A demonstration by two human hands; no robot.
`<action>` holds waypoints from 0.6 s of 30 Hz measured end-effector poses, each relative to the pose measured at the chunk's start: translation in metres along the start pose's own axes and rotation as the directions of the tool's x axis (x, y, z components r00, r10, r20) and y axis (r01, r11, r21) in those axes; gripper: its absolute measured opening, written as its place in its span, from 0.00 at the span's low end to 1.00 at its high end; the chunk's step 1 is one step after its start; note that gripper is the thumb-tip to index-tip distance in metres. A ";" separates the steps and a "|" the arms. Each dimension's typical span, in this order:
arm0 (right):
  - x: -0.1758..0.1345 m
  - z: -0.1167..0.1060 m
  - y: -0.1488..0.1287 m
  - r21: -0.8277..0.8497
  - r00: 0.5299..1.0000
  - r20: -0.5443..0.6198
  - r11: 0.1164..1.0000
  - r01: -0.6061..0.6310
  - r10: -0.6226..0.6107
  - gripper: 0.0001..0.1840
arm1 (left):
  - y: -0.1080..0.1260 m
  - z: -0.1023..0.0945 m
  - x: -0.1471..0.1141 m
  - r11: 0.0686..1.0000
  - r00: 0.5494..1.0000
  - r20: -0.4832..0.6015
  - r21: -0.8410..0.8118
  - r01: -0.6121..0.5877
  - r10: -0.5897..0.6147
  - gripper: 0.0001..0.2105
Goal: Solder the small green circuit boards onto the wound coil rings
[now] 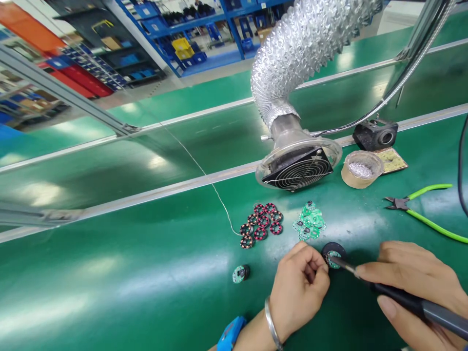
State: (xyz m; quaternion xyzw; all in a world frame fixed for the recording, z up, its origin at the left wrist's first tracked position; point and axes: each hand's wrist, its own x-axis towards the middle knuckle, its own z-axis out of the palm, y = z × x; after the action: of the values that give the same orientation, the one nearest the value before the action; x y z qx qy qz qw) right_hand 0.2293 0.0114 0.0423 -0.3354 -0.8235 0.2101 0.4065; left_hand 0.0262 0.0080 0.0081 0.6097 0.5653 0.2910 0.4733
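My right hand [420, 287] grips a soldering iron [398, 295] by its black handle. The iron's metal tip reaches onto a small round green circuit board [333, 260], which sits in a black round holder [338, 248]. Close against the left side of that holder is my left hand [302, 282], thumb and fingers pinched together; whatever lies between them is too small to make out. Just beyond my hands lies a pile of green circuit boards [310, 222]. To its left is a cluster of ring-shaped copper coils [262, 221]. One coil with a green board [240, 274] lies apart, left of my left hand.
A fume extractor fan [300, 168] on a silver duct [281, 68] hangs over the bench. Green-handled cutters [420, 204] lie right, near a tub of metal bits [360, 170], a sponge tray [391, 160] and a black iron stand [376, 134]. A thin pale line [199, 165] crosses toward the coils.
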 end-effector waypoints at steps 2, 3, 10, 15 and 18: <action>0.003 -0.002 -0.005 0.004 0.999 0.025 0.999 -0.033 0.033 0.15 | 0.001 0.000 0.000 1.000 1.000 0.000 0.005 0.000 0.000 0.06; 0.004 -0.002 -0.006 0.010 0.998 0.042 0.999 -0.040 0.039 0.14 | 0.001 0.000 -0.001 1.000 1.000 -0.001 0.008 -0.001 0.001 0.06; 0.006 0.004 -0.008 0.041 0.999 0.015 0.999 -0.034 0.033 0.12 | 0.003 0.000 -0.001 1.000 1.000 -0.006 0.014 0.001 -0.001 0.06; 0.006 0.003 -0.009 0.033 0.999 0.028 0.998 -0.047 0.046 0.13 | 0.005 0.000 0.000 1.000 1.000 -0.009 0.019 0.017 -0.017 0.06; 0.009 0.001 -0.010 0.029 0.995 0.076 0.998 -0.064 0.061 0.13 | 0.004 0.000 0.000 1.000 1.000 -0.006 0.018 0.021 -0.021 0.06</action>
State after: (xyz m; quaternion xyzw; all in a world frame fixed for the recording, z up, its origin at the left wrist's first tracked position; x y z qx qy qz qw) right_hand 0.2211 0.0107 0.0527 -0.3465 -0.8239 0.2481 0.3736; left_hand 0.0278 0.0086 0.0120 0.6071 0.5756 0.2827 0.4692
